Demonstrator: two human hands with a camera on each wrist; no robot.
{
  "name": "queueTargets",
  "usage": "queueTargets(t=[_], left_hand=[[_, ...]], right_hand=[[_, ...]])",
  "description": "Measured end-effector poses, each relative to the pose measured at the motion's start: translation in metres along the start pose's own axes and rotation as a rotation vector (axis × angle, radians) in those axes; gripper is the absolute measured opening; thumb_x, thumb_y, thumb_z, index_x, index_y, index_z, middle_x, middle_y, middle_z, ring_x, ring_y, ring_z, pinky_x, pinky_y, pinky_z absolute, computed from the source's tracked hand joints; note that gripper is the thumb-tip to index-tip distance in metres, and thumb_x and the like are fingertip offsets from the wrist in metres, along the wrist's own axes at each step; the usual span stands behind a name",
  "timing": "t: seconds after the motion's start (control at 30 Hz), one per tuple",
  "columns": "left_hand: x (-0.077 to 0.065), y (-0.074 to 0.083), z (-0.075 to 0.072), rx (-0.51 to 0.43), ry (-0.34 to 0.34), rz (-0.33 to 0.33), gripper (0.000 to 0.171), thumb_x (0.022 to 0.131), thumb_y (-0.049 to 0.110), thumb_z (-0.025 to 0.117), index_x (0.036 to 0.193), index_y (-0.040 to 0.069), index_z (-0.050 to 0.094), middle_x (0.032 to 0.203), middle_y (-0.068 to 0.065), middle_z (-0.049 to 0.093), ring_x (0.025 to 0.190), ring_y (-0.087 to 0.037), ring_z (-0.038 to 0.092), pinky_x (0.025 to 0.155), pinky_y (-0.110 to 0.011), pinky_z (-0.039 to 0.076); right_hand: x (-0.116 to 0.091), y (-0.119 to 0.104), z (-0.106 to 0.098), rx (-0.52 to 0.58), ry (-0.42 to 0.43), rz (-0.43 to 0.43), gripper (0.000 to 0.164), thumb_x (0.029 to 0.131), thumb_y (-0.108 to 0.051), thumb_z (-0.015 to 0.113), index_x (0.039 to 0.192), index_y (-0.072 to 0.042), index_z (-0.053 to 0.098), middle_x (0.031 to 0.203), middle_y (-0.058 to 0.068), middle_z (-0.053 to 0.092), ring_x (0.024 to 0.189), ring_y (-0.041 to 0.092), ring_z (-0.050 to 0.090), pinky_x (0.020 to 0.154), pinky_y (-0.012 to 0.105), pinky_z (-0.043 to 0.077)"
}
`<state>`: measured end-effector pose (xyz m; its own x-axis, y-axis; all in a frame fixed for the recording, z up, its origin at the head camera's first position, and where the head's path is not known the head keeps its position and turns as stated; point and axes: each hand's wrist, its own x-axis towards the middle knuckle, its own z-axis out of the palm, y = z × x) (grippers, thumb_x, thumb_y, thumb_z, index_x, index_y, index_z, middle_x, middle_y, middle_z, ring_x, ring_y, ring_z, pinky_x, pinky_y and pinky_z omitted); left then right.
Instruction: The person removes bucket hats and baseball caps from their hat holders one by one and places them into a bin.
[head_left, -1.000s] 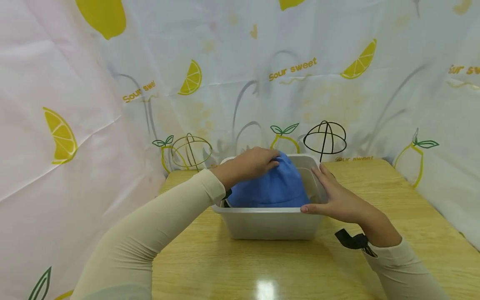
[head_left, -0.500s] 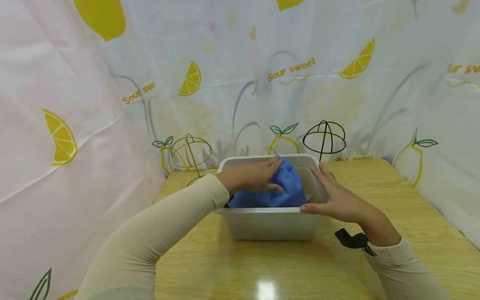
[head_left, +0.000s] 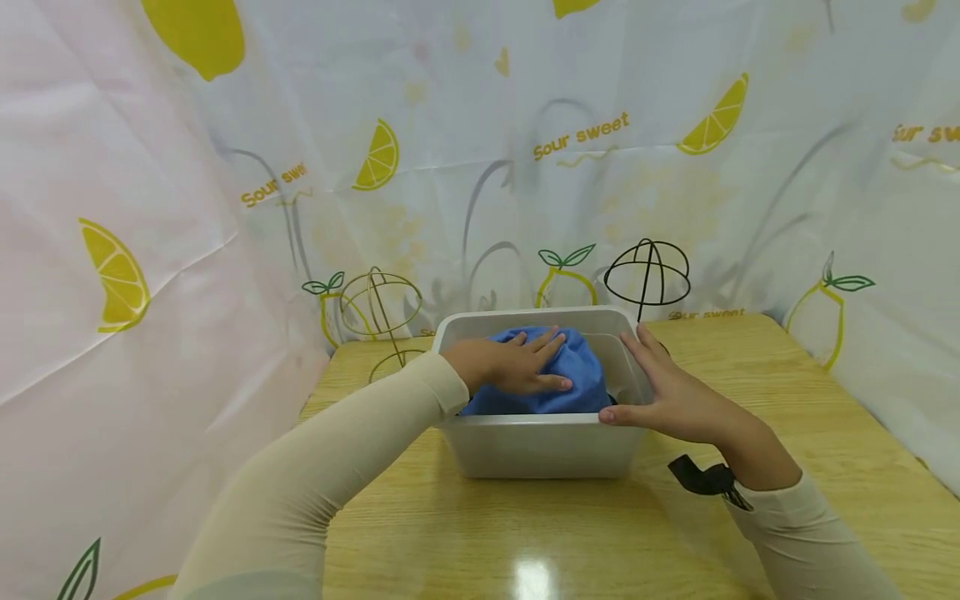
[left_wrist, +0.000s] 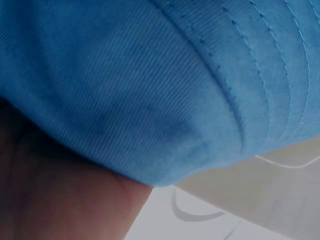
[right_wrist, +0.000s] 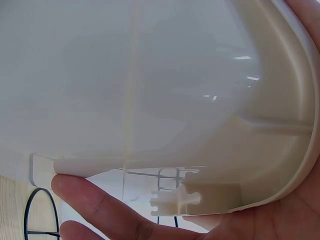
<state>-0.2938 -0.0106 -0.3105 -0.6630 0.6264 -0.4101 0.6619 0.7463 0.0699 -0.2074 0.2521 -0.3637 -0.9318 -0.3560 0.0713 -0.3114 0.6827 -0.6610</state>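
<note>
A blue fabric hat (head_left: 583,371) lies crumpled inside a white plastic bin (head_left: 547,450). Spread flat over its top, my left hand (head_left: 513,367) presses on the cloth, fingers apart. Close up in the left wrist view, the hat (left_wrist: 125,90) shows twill weave and curved rows of stitching, with the palm (left_wrist: 65,195) beneath its edge. My right hand (head_left: 675,404) holds the bin at its near right corner, thumb on the front rim and fingers along the right side. The right wrist view shows a finger (right_wrist: 100,205) beside the bin's pale wall (right_wrist: 90,90).
Behind the bin stand two wire dome stands: a gold one (head_left: 389,333) to the left and a black one (head_left: 647,283) to the right. All sit on a wooden table (head_left: 450,542) before a lemon-print cloth backdrop (head_left: 450,100). A black strap (head_left: 701,477) hangs by my right wrist.
My left hand has gone from gripping the hat's raised top to lying flat on it, lower in the bin. The hat has sunk below the back rim. The right hand stays put.
</note>
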Motion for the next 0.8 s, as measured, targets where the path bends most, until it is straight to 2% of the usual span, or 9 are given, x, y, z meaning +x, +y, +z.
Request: queueTargets(t=[0.2, 0.47, 0.8], left_hand=[[0.009, 0.002, 0.004, 0.029, -0.047, -0.029, 0.086, 0.104, 0.073, 0.023, 0.168, 0.025, -0.006, 0.175, 0.003, -0.011, 0.16, -0.041, -0.003, 0.129, -0.054, 0.004], [0.023, 0.004, 0.012, 0.061, -0.086, -0.02, 0.083, 0.105, 0.071, 0.022, 0.168, 0.023, -0.001, 0.175, 0.001, -0.005, 0.16, -0.04, -0.007, 0.13, -0.052, -0.001], [0.027, 0.009, 0.017, 0.111, -0.116, -0.054, 0.082, 0.103, 0.073, 0.022, 0.168, 0.031, -0.006, 0.175, 0.005, -0.008, 0.16, -0.041, -0.007, 0.129, -0.055, 0.0]], right_hand=[[0.0, 0.0, 0.0, -0.001, -0.001, 0.002, 0.12, 0.086, -0.059, 0.078, 0.168, -0.024, -0.003, 0.172, 0.011, -0.021, 0.156, 0.052, -0.005, 0.111, 0.082, 0.019], [0.001, 0.0, -0.001, -0.015, 0.002, 0.005, 0.119, 0.086, -0.06, 0.077, 0.168, -0.029, -0.004, 0.172, 0.011, -0.02, 0.156, 0.053, -0.002, 0.111, 0.081, 0.02], [0.001, 0.0, 0.0, -0.012, 0.003, 0.008, 0.119, 0.086, -0.061, 0.077, 0.168, -0.028, -0.003, 0.172, 0.011, -0.02, 0.155, 0.055, 0.0, 0.111, 0.08, 0.023]])
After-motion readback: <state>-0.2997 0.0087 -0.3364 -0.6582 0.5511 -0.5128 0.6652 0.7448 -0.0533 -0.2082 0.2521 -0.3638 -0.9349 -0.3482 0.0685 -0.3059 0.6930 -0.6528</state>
